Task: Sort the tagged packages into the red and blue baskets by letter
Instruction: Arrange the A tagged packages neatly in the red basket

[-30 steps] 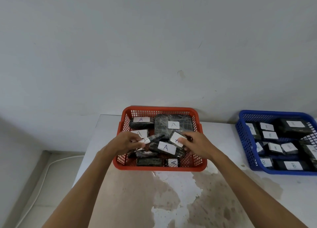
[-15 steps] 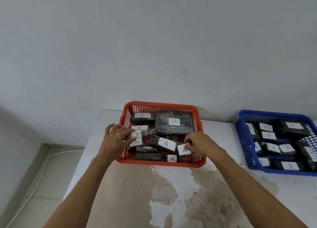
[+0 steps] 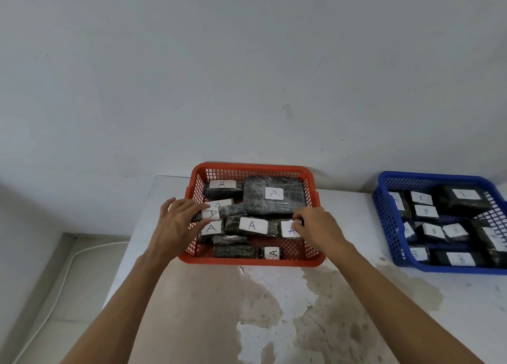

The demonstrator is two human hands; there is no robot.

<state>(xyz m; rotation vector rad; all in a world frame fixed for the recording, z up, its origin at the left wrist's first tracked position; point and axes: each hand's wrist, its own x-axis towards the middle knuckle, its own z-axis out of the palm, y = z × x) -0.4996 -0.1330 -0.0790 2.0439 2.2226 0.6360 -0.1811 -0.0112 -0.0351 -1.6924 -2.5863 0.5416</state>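
Packages tagged A fill the red basket (image 3: 252, 260) at the middle of the desk (image 3: 343, 322), and both hands are down among them. The left hand (image 3: 175, 223) reaches in over the basket's left wall, fingers straight and spread, lying on a slim package (image 3: 219, 212) whose long axis runs left to right across the basket. The right hand (image 3: 315, 228) sits at the right side, fingers curled onto a small package (image 3: 288, 228) just beside the right wall, partly covering its tag. Both packages lie under the fingertips, away from the body. Packages tagged B lie in the blue basket (image 3: 384, 226), well apart to the right, nearer the right hand. No loose package shows on the desk, so sorting looks nearly finished.
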